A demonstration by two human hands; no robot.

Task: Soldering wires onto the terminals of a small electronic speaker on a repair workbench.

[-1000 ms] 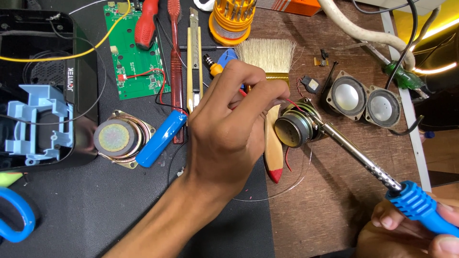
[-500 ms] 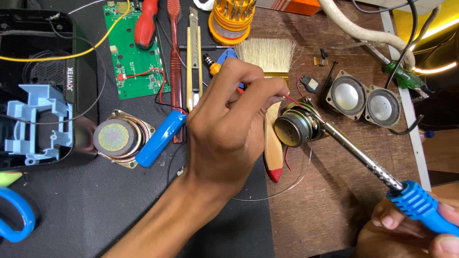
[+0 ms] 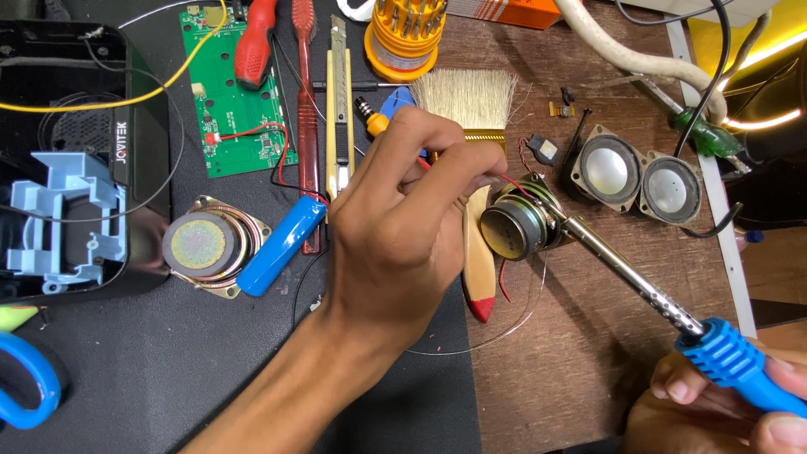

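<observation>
My left hand (image 3: pixel 403 219) reaches across the bench and pinches a thin red wire (image 3: pixel 509 182) that runs to a small round speaker (image 3: pixel 514 225) lying on its side on the wooden table. My right hand (image 3: pixel 731 403), at the bottom right corner, grips the blue handle of a soldering iron (image 3: pixel 639 282). The iron's metal shaft slants up and left, and its tip touches the speaker's rim beside the red wire. A flat paintbrush (image 3: pixel 469 101) with pale bristles lies behind the speaker, partly hidden by my left hand.
On the black mat (image 3: pixel 168 370) lie another speaker (image 3: pixel 202 245), a blue cylindrical cell (image 3: pixel 282 245), a green circuit board (image 3: pixel 235 101), a red-handled screwdriver (image 3: pixel 252 46), a utility knife (image 3: pixel 339 101) and a black case with a blue plastic part (image 3: pixel 59 219). Two speakers (image 3: pixel 639 176) sit at right.
</observation>
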